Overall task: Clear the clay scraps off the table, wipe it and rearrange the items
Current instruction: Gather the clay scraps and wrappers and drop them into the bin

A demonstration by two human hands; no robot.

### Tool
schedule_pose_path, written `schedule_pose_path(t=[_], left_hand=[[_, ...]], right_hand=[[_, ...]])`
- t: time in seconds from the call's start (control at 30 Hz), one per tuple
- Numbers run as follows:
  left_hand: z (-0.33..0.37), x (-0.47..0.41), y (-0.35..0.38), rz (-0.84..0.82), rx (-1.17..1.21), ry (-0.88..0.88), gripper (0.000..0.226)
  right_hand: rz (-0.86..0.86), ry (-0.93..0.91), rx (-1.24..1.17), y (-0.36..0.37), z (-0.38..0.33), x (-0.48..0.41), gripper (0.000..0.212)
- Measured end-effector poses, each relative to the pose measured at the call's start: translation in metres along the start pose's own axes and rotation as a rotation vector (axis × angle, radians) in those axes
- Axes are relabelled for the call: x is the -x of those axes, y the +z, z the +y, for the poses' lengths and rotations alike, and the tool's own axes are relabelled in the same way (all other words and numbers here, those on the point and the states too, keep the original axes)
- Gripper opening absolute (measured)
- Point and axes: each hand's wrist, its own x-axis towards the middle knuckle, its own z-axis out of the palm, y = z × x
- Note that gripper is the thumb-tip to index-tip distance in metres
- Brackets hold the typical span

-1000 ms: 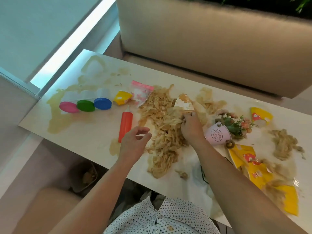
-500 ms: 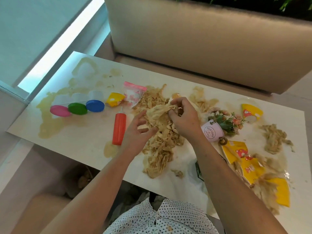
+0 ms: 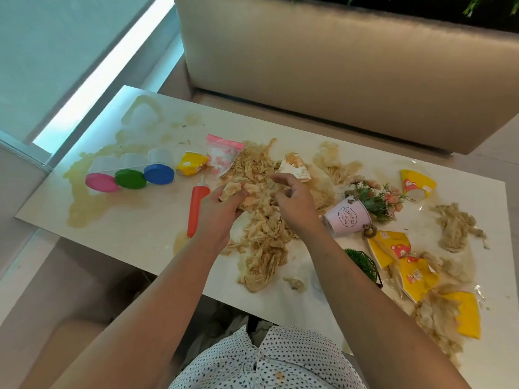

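Observation:
A big heap of beige clay scraps (image 3: 264, 237) covers the middle of the white table (image 3: 134, 220). My left hand (image 3: 216, 211) grips a bunch of scraps lifted off the heap's left side. My right hand (image 3: 295, 203) sits beside it with curled fingers gathering scraps from the heap. More scraps (image 3: 456, 228) lie at the right, and others (image 3: 438, 318) are mixed with torn yellow paper cups (image 3: 415, 276) near the front right edge.
Three jars with pink (image 3: 101, 182), green (image 3: 130, 178) and blue (image 3: 159, 173) lids stand at the left beside beige smears. A red bottle (image 3: 196, 209) lies by my left hand. A tipped pink flower bucket (image 3: 346, 217), a yellow cup (image 3: 417, 185), a pink-topped bag (image 3: 222, 155) and a sofa (image 3: 337, 80) are around.
My left hand moved from the table onto the heap and took hold of scraps. My right hand left the stained cup and pulled scraps toward the left hand.

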Motion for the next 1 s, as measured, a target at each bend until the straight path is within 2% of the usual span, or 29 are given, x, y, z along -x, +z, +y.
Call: schedule_pose_path(t=[0.1,0.23,0.3,0.37,0.57,0.67,0.77,0.83,0.9,1.0], left_hand=[[0.0,-0.001,-0.008,0.038,-0.008,0.031,0.02],[0.002,0.0,-0.013,0.042,-0.046,0.066,0.022],[0.003,0.001,-0.014,0.035,-0.058,0.079,0.022],[0.004,0.001,-0.016,0.024,-0.077,0.091,0.022],[0.006,0.002,-0.024,0.022,-0.125,0.101,0.02],[0.006,0.001,-0.028,0.034,-0.112,0.098,0.022],[0.006,0.001,-0.029,0.037,-0.104,0.1,0.021],[0.007,0.001,-0.029,0.041,-0.105,0.1,0.02],[0.008,0.003,-0.028,0.039,-0.103,0.095,0.021],[0.009,0.006,-0.027,0.036,-0.084,0.087,0.023]], right_hand=[[-0.055,0.011,0.402,0.003,0.029,-0.012,0.043],[-0.355,0.113,0.906,0.021,0.064,-0.01,0.064],[-0.4,0.074,1.058,0.029,0.072,-0.003,0.062],[-0.389,0.051,1.113,0.032,0.076,-0.001,0.057],[-0.197,-0.05,1.033,0.029,0.047,-0.009,0.029],[-0.077,-0.144,0.934,0.021,0.017,-0.017,0.027],[0.037,-0.254,0.728,0.008,0.0,-0.022,0.026],[0.014,-0.267,0.688,0.003,-0.004,-0.023,0.028],[-0.039,-0.203,0.697,-0.001,-0.006,-0.022,0.031],[0.081,-0.263,0.534,-0.011,-0.015,-0.013,0.031]])
